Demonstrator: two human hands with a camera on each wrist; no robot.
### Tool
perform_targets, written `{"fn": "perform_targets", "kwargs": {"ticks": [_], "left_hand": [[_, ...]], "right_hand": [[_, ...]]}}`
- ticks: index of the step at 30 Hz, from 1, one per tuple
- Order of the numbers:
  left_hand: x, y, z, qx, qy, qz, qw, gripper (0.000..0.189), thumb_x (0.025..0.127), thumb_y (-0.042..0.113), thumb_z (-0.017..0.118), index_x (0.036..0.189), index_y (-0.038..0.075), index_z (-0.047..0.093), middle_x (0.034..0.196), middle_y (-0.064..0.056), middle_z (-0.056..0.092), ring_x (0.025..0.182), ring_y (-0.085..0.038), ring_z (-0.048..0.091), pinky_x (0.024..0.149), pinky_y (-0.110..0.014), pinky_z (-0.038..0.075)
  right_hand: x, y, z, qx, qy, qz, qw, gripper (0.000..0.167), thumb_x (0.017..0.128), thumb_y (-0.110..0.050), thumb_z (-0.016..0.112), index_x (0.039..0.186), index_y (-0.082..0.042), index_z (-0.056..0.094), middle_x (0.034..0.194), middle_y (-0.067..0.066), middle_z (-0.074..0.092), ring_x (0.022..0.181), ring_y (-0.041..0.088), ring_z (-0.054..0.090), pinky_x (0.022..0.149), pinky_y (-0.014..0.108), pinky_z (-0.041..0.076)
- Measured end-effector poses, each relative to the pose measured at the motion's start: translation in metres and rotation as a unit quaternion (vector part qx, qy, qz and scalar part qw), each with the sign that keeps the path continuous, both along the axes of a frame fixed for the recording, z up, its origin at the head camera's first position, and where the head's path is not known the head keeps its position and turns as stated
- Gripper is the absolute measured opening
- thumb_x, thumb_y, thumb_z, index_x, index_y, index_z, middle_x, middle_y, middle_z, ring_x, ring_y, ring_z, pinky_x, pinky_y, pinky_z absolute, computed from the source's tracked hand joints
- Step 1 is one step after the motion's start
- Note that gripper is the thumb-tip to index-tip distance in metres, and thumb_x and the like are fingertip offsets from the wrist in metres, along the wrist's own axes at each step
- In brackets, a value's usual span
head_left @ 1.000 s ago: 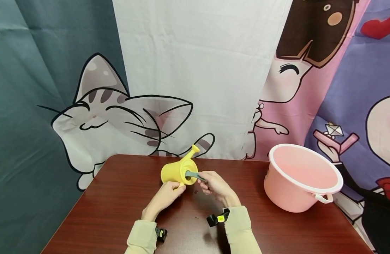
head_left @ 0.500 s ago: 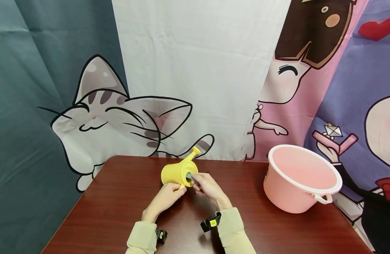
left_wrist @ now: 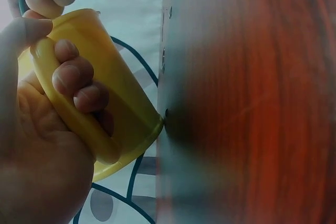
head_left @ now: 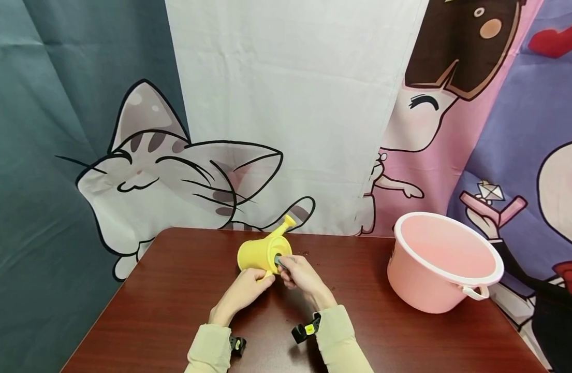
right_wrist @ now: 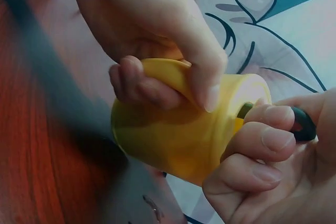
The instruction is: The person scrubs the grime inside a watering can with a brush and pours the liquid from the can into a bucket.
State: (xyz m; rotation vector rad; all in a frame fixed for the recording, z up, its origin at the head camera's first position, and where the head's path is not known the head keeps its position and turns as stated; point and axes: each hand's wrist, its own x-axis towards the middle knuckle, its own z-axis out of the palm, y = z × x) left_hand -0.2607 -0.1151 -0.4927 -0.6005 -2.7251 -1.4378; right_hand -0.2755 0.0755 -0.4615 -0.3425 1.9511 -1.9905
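Observation:
A yellow watering can (head_left: pixel 255 254) is tipped on its side close over the table, its mouth toward the right and its spout pointing up. My left hand (head_left: pixel 246 285) grips its handle (left_wrist: pixel 68 106), fingers curled round it and thumb along the top. At the mouth, my right hand (head_left: pixel 304 278) pinches the dark grey-green handle (right_wrist: pixel 303 124) of a slim tool, which has a hole at its end. The tool's far end is hidden inside the can, so I cannot tell its kind. My right fingers (right_wrist: pixel 252 148) are right at the rim.
To the right stands a pink bucket (head_left: pixel 425 287) with a white rim and side handle. The dark red wooden table (head_left: pixel 164 305) has small wet spots. Behind it hangs a printed cloth (head_left: pixel 295 114) with cartoon figures.
My right hand has moved left toward the can, and the tool has slid deeper into the mouth, leaving less of it showing. The left hand and can stay nearly still.

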Motion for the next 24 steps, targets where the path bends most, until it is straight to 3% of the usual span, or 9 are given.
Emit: {"fn": "perform_targets", "kwargs": {"ticks": [10,19,24], "left_hand": [[-0.001,0.000,-0.002,-0.002,0.000,0.004,1.0000,0.046,0.097,0.035,0.061,0.059,0.018,0.040,0.054,0.011,0.029,0.049,-0.003,0.028,0.049,-0.021,0.026],[0.000,-0.001,-0.001,0.008,-0.005,0.006,0.9999,0.046,0.097,0.035,0.060,0.059,0.018,0.042,0.054,0.011,0.032,0.049,-0.004,0.030,0.048,-0.022,0.028],[-0.001,-0.002,-0.001,0.013,-0.009,0.007,0.9998,0.045,0.097,0.033,0.060,0.059,0.017,0.042,0.054,0.010,0.032,0.049,-0.005,0.031,0.048,-0.022,0.028]], "right_hand": [[-0.002,0.016,0.007,-0.005,0.018,0.032,0.9993,0.037,0.104,-0.020,0.046,0.081,0.009,0.049,0.052,0.000,0.037,0.043,0.011,0.032,0.047,0.030,0.023],[-0.002,0.030,0.015,0.000,0.024,0.044,0.9987,0.034,0.103,-0.019,0.045,0.076,0.000,0.052,0.052,0.001,0.038,0.043,0.011,0.032,0.045,0.027,0.024],[-0.003,0.034,0.017,0.009,0.024,0.043,0.9987,0.035,0.103,-0.018,0.045,0.075,0.001,0.053,0.052,0.001,0.039,0.043,0.012,0.032,0.046,0.029,0.024]]}}
